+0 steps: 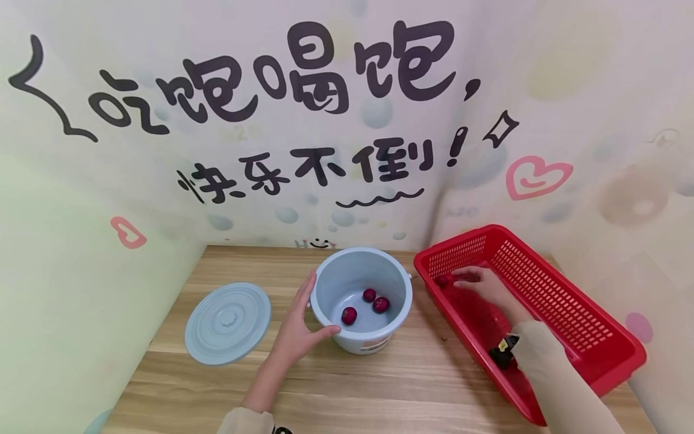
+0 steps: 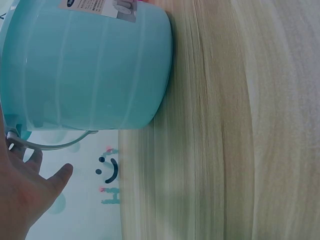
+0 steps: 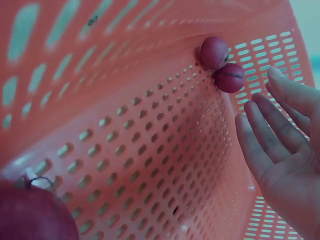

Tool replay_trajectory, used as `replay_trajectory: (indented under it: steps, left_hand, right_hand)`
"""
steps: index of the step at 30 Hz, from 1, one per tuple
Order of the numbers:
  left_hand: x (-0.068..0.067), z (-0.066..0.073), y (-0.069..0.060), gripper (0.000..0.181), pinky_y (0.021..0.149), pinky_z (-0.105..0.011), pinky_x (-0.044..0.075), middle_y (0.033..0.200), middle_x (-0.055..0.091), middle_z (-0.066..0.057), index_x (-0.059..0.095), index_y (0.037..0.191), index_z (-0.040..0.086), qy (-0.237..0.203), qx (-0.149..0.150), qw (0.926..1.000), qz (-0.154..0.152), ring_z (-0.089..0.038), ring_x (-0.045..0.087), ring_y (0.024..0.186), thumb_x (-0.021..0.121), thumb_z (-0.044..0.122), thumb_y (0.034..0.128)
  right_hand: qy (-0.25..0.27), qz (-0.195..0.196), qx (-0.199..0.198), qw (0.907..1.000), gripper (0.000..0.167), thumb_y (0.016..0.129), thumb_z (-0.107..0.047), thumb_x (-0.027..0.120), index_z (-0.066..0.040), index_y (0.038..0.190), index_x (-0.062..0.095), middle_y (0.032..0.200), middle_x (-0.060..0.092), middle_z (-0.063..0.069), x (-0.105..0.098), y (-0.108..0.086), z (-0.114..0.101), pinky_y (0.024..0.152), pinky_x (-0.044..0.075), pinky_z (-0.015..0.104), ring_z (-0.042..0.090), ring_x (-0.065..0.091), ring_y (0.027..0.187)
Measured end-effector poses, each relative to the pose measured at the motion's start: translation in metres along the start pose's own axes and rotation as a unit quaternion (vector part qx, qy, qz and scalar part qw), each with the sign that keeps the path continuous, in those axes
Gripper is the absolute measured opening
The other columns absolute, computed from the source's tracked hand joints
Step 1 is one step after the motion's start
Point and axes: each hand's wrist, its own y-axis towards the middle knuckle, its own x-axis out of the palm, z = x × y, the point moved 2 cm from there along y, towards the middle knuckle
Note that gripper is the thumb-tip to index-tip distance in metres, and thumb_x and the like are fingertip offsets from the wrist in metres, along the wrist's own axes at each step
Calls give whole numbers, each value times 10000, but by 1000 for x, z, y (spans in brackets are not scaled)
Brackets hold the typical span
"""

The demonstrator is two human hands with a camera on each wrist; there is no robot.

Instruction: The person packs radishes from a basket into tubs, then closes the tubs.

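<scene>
Fingers point(image 3: 256, 142) of the right hand point(image 1: 490, 290) are hovering loosely extended, holding nothing, beside two round red items point(image 3: 214, 53) in the red basket point(image 1: 618, 355). The left hand point(image 1: 295, 334) is resting, fingers spread, against the blue bucket point(image 1: 358, 274), where three red items point(image 1: 349, 315) are lying inside. A blue lid point(image 1: 228, 322) is lying left of it on the desk point(image 1: 379, 404).

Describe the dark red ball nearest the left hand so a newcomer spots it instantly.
On the wooden tabletop, find the pale blue bucket beside the left hand. On the bucket's floor, the dark red ball lies lower-left in the head view. It sits alone, while the two other balls sit close together to its right.
</scene>
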Motion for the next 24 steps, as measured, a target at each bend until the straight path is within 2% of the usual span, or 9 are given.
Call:
replay_trajectory:
  steps: [5, 9, 14, 17, 21, 24]
  left_hand:
    - [0, -1, 0, 1127, 1152, -613, 355, 1677, 210, -51, 182, 1595, 343, -17, 61, 10000, 12, -351, 227, 1534, 875, 464, 714]
    - [1, 0, 0, 1129, 1152, -611, 357, 1676, 213, -56, 192, 1600, 305, -8, 66, 10000, 16, -353, 231, 1532, 885, 411, 715]
    - [0, 1, 0, 1127, 1159, -621, 334, 1678, 206, -36, 210, 1604, 224, -11, 46, 10000, 26, -358, 223, 1534, 896, 313, 714]
    - [0, 1, 0, 1130, 1159, -625, 331, 1680, 199, -21, 205, 1605, 232, -5, 14, 10000, 5, -356, 220, 1535, 891, 362, 717]
    - [0, 0, 0, 1139, 1152, -625, 343, 1680, 198, -23, 199, 1606, 239, 32, 7, 10000, 1, -364, 225, 1532, 883, 426, 715]
    - [0, 0, 0, 1135, 1153, -621, 343, 1680, 200, -25, 202, 1605, 234, 40, 4, 10000, 12, -366, 223, 1532, 892, 366, 714]
  right_hand:
    - [347, -485, 171, 9981, 494, 963, -322, 651, -104, 1400, 578, 1394, 597, 197, 5, 5, 10, 1020, 508, 513, 311, 567, 1223]
    - [705, -837, 256, 9937, 553, 968, -297, 642, -94, 1463, 503, 1443, 548, 217, 10, 9, 19, 1073, 480, 549, 348, 558, 1276]
    - [711, -893, 294, 9930, 571, 969, -286, 638, -118, 1489, 472, 1484, 500, 225, 13, 11, 23, 1077, 476, 552, 378, 520, 1303]
    - [562, -831, 455, 9939, 584, 950, -293, 661, -149, 1487, 481, 1480, 511, 202, 14, 13, 23, 1070, 485, 546, 353, 527, 1281]
    - [653, -829, 461, 9933, 575, 950, -266, 666, -104, 1473, 490, 1452, 544, 203, 16, 16, 20, 1104, 450, 574, 363, 557, 1286]
    - [737, -835, 394, 9930, 541, 951, -252, 666, -66, 1436, 516, 1403, 585, 211, 17, 18, 18, 1106, 456, 558, 334, 597, 1247]
